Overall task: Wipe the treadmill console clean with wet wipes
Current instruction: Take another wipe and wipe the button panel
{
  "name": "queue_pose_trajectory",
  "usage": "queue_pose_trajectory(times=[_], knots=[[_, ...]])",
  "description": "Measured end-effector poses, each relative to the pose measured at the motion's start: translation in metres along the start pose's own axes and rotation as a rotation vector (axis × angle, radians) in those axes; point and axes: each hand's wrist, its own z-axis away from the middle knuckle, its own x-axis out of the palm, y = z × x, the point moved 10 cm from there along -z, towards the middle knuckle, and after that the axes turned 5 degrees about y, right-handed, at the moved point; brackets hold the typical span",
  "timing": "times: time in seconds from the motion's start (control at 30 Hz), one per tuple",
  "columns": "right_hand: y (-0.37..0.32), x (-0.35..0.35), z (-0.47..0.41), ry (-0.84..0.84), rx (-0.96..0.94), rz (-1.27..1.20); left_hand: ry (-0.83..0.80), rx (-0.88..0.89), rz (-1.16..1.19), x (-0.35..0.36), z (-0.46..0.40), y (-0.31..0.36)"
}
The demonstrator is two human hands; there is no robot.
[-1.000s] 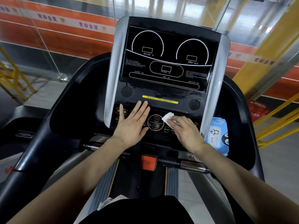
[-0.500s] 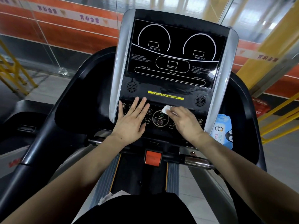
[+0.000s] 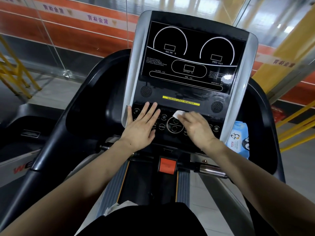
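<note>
Wipe (image 3: 178, 114): a small, white, crumpled wet sheet, pressed under the fingertips of my right hand (image 3: 196, 128) against the button panel of the console (image 3: 187, 92), just below the yellow strip (image 3: 181, 100). I judge it light, limp and damp; it should slide easily on glossy plastic and bunch up unless held flat, so I pin it with several fingers curled over it rather than pinching a corner. My left hand (image 3: 141, 126) lies flat and released on the left buttons, fingers straight, bracing. Open room: the dark screen above and the panel to the right are free for strokes. Edges: the silver side frames (image 3: 133, 65) bound the sweep on both sides. A blue wipes pack (image 3: 238, 138) sits in the right-hand pocket, near for a fresh sheet.
</note>
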Motion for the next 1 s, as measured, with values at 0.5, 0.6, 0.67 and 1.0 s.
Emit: queue_pose_trajectory(times=[0.5,0.6,0.67,1.0], knots=[[-0.027,0.006,-0.004,0.005,0.046,0.007,-0.019,0.029,0.019,-0.008,0.005,-0.012],[-0.068,0.017,0.021,-0.051,-0.104,-0.002,-0.014,0.020,0.017,-0.008,0.009,-0.019],[-0.075,0.022,0.025,-0.093,-0.169,0.009,-0.005,0.024,0.012,-0.008,0.014,-0.023],[-0.059,0.018,-0.004,-0.014,-0.012,0.081,-0.012,0.049,0.001,-0.010,0.029,-0.038]])
